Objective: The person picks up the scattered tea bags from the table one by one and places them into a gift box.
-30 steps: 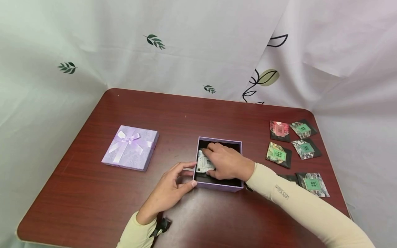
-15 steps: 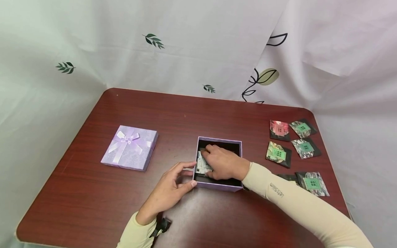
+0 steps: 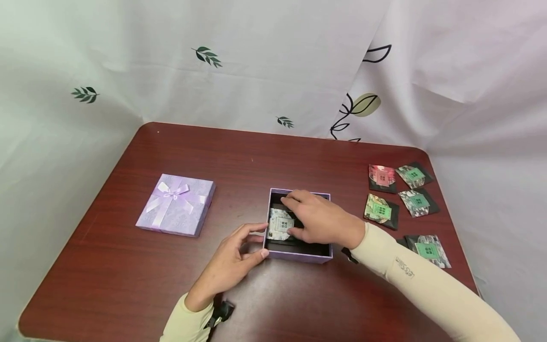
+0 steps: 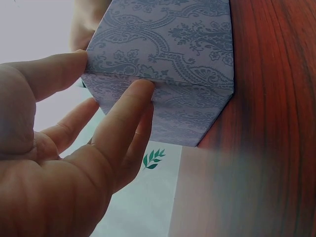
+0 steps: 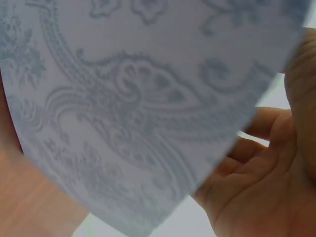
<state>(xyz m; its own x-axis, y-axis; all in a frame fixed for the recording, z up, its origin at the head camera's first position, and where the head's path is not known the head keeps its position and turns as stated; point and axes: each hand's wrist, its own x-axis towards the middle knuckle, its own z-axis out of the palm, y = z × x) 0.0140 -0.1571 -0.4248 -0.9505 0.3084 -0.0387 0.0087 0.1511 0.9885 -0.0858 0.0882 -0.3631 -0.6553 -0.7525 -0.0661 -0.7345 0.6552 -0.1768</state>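
Observation:
An uncovered purple box (image 3: 297, 257) with a black inside stands at the middle of the table. In it, against the left wall, lies a flat white-patterned sachet (image 3: 279, 224). My right hand (image 3: 322, 221) reaches over the box, thumb at the sachet's right edge and fingers spread near the far wall. The box's wall hides its fingertips in the right wrist view. At the left, my left hand (image 3: 232, 259) touches the box's outside with extended fingers and thumb. The left wrist view shows those fingertips against the patterned box wall (image 4: 163, 44).
A purple lid (image 3: 176, 204) with a ribbon bow lies at the left. Several sachets lie at the right: a red one (image 3: 382, 178), a yellow-green one (image 3: 381, 211) and green-labelled ones such as the front sachet (image 3: 428, 251). A pale curtain (image 3: 239, 85) hangs behind the table.
My right hand presses at the sachet in the box earlier, then shifts right and its fingers lift off, so more of the sachet shows. My left hand stays at the box's left side.

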